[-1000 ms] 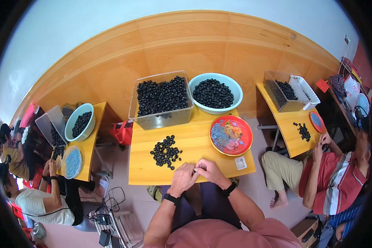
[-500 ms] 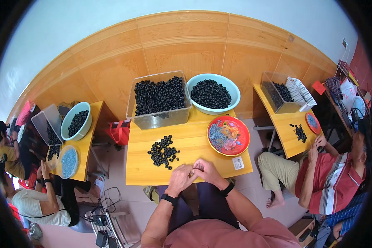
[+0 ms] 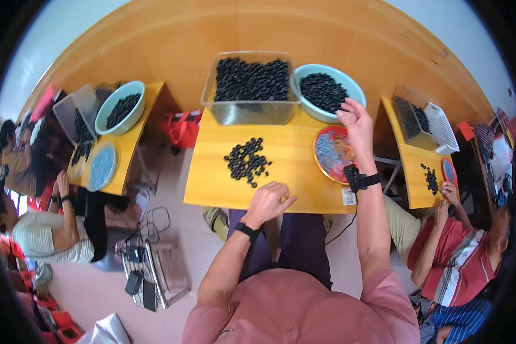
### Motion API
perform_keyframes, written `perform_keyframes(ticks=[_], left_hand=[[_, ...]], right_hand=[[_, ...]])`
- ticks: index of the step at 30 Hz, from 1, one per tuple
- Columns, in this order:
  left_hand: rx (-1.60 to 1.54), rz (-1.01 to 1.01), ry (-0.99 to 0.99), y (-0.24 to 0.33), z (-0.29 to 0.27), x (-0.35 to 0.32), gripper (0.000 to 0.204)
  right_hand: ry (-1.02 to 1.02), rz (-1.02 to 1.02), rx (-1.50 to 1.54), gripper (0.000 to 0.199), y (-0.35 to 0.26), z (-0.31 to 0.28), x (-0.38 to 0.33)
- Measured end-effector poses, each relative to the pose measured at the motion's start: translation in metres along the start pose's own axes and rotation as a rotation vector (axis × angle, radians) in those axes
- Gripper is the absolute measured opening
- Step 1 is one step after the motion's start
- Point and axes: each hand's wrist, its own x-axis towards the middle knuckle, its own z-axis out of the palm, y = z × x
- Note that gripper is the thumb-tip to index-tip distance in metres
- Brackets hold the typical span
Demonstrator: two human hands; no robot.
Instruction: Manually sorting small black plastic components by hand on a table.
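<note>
One right hand (image 3: pixel 358 123) is hovering beside one blue basin (image 3: pixel 318 114), fingers half-curled; can't tell whether they're pinching anything. One left hand (image 3: pixel 268 202), thumb spread, is resting nearward-left of the basin. Also nearward-left: one pile of black rings (image 3: pixel 246 165). Left: one clear bin (image 3: pixel 249 114). Nearward: one red tray (image 3: pixel 328 174).

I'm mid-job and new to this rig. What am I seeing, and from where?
There is no machine: a person works bare-handed, filmed from above by a fisheye camera on their head, which bends straight edges. On the yellow table lie small black pieces; behind them stand a clear bin and a pale blue bowl, both holding more. A red tray with thin blue-grey pieces sits at the right. The left hand is at the table's front edge; the right hand is raised by the bowl's rim. Whether either holds anything is too unclear to tell.
</note>
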Motion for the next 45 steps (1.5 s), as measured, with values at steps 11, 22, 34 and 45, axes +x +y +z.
perform_keyframes(ticks=[11, 22, 34, 45], left_hand=[[0.019, 0.069, 0.050, 0.001, -0.001, -0.007, 0.026], [-0.023, 0.103, 0.125, -0.001, 0.007, -0.003, 0.022], [-0.308, -0.216, 0.197, -0.004, 0.003, -0.003, 0.022], [-0.287, -0.237, 0.139, -0.004, 0.002, -0.007, 0.019]], right_hand=[[-0.770, -0.018, -0.420, 0.022, 0.050, 0.109, -0.117], [-0.757, -0.237, -0.597, 0.019, 0.045, 0.128, -0.117], [-0.582, 0.104, -0.428, 0.019, 0.038, 0.056, -0.153], [-0.554, 0.337, -0.011, 0.017, 0.055, 0.050, -0.171]])
